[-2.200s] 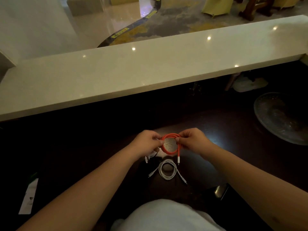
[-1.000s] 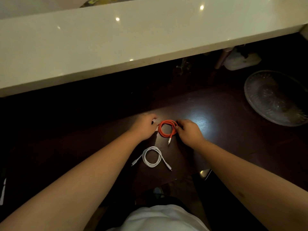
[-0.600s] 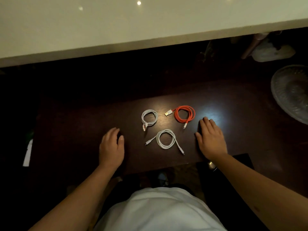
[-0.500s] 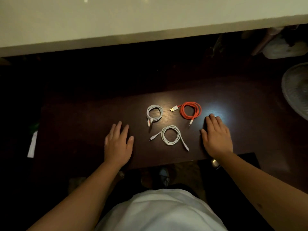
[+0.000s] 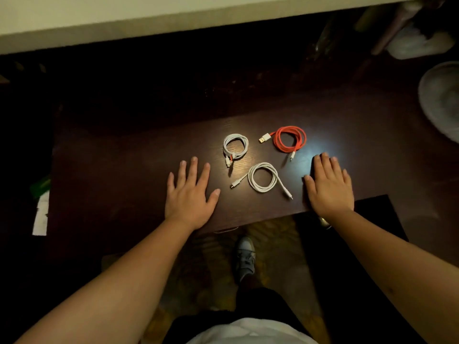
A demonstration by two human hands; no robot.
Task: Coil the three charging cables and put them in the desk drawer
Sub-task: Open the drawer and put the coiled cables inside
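Since a sec ago the hands let go of the red cable [image 5: 289, 139] and now lie flat on the tabletop [image 5: 124, 170], w/ all 3 cables loose between them. Left hand [image 5: 190, 194] is spread wide, palm down, holding nothing. Right hand [image 5: 329, 187] is flat too, fingers closer together, holding nothing, near the front edge.

Red cable sits toward the back, just past the right hand. The small white cable [image 5: 235, 146] is left of it, apart. The big white cable [image 5: 263, 177] lies nearer the front edge, between the hands.

All 3 look light, soft & bendy. Coils aren't tied, so they prob spring open if grabbed by a plug end. Best to pinch across the whole ring, all loops at once. The tabletop looks smooth, so they may slide. Can't see an open drawer yet.
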